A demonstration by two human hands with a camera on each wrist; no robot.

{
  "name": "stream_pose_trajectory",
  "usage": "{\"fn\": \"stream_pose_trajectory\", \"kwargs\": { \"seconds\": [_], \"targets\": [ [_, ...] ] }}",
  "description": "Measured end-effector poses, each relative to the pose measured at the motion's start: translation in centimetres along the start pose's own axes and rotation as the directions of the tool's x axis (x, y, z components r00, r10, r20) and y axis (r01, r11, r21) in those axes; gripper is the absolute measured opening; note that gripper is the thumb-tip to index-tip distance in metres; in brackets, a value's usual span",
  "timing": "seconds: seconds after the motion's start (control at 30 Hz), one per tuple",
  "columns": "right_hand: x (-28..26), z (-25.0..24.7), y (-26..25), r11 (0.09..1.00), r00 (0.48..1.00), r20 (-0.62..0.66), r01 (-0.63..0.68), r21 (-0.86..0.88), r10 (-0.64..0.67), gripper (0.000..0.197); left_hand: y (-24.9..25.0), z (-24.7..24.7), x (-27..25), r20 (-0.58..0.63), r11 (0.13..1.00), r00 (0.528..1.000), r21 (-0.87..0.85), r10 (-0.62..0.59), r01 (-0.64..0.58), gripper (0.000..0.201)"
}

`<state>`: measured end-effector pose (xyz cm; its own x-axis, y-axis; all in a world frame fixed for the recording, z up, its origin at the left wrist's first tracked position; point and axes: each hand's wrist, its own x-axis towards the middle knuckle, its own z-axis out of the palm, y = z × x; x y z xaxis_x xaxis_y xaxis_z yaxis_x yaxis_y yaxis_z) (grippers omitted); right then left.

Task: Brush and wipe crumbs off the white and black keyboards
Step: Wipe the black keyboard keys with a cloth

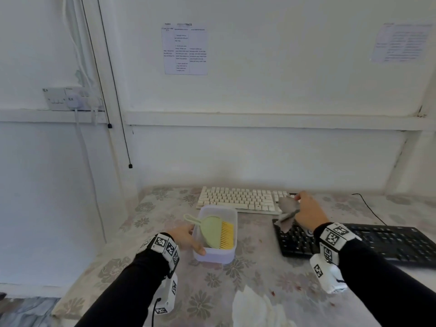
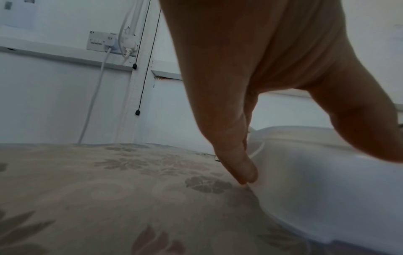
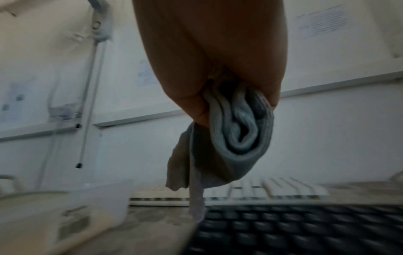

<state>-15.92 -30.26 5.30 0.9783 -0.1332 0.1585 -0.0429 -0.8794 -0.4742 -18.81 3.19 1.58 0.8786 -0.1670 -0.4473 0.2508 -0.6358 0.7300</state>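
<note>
At a flower-patterned table (image 1: 146,234), a person's left hand (image 1: 186,239) cups the near left wall of a translucent tub (image 1: 213,257), thumb over the rim and straight fingers pressed together against its side, as the left wrist view shows; inside the tub lies a green brush (image 1: 215,230) with yellow bristles, its handle loop pointing back-left and its bristles to the right; behind the tub, the white keyboard (image 1: 238,199) runs left to right along the wall; to the right, the right hand (image 1: 309,213) pinches a bunched grey cloth (image 1: 286,214), folds gathered between thumb and fingers, one loose corner hanging over the left end of the black keyboard (image 1: 368,244); that keyboard's long axis also runs left to right, its bulk stretching away to the right of the hand. The cloth hangs over the gap between the two keyboards, so the right hand looks closer to either board than the left, and a wipe would likely travel along the rows; blur in the right wrist view hides whether the cloth touches any keys; crumpled tissue (image 1: 254,308) lies at the table's near edge.
</note>
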Motion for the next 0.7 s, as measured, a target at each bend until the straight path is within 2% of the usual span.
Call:
{"fn": "stream_pose_trajectory", "kwargs": {
  "seconds": [0.03,0.13,0.17,0.23,0.33,0.37,0.4,0.43,0.5,0.53,0.6,0.67,0.7],
  "targets": [
    [-0.1,-0.5,1.4,1.000,1.000,-0.008,-0.017,-0.022,0.016,0.036,0.1,0.1,0.1,-0.005,1.000,1.000,0.003,-0.027,0.027,0.094],
    [-0.4,-1.0,5.3,0.989,0.998,0.030,-0.056,-0.140,0.060,0.043,-1.6,0.0,3.5,-0.014,0.994,0.995,-0.045,-0.100,0.100,0.139],
    [-0.6,-1.0,6.3,0.978,0.996,0.051,-0.067,-0.197,0.079,0.045,-1.9,-0.1,4.3,-0.043,0.990,0.990,-0.063,-0.132,0.129,0.140],
    [-1.0,-1.0,7.5,0.955,0.985,0.110,-0.098,-0.279,0.133,0.048,-0.2,0.3,2.5,-0.124,0.980,0.973,-0.078,-0.193,0.184,0.114],
    [-1.5,-0.8,8.2,0.915,0.950,0.251,-0.073,-0.397,0.185,0.060,2.0,1.0,0.3,-0.214,0.964,0.942,0.009,-0.259,0.267,0.038],
    [-1.5,-0.7,8.2,0.901,0.939,0.293,-0.036,-0.432,0.178,0.062,2.9,1.3,-0.2,-0.233,0.957,0.936,0.059,-0.263,0.283,0.019],
    [-1.4,-0.7,8.3,0.897,0.939,0.307,-0.005,-0.442,0.156,0.061,3.8,1.7,-0.8,-0.281,0.947,0.923,0.109,-0.263,0.303,0.009],
    [-1.3,-0.7,8.4,0.898,0.946,0.299,0.016,-0.439,0.129,0.056,4.5,1.9,-1.0,-0.347,0.939,0.895,0.095,-0.279,0.329,0.014],
    [-1.0,-0.9,8.7,0.920,0.967,0.253,0.073,-0.386,0.030,0.042,5.1,2.3,-0.1,-0.515,0.942,0.794,-0.091,-0.322,0.323,0.060],
    [-0.7,-1.0,8.9,0.930,0.971,0.237,0.112,-0.350,-0.028,0.034,5.9,3.0,-0.4,-0.575,0.937,0.740,-0.193,-0.349,0.292,0.073],
    [-0.7,-1.3,9.3,0.945,0.958,0.264,0.185,-0.270,-0.112,0.021,7.6,4.7,-0.7,-0.712,0.957,0.640,-0.233,-0.289,0.172,0.067],
    [-0.7,-1.5,9.5,0.961,0.934,0.318,0.224,-0.162,-0.164,0.026,9.7,6.5,-0.9,-0.775,0.987,0.611,-0.146,-0.158,0.069,0.057],
    [-0.9,-1.6,9.5,0.973,0.923,0.345,0.213,-0.085,-0.171,0.040,10.6,7.5,-0.4,-0.790,0.995,0.608,-0.095,-0.082,0.011,0.052]
  ]
}}
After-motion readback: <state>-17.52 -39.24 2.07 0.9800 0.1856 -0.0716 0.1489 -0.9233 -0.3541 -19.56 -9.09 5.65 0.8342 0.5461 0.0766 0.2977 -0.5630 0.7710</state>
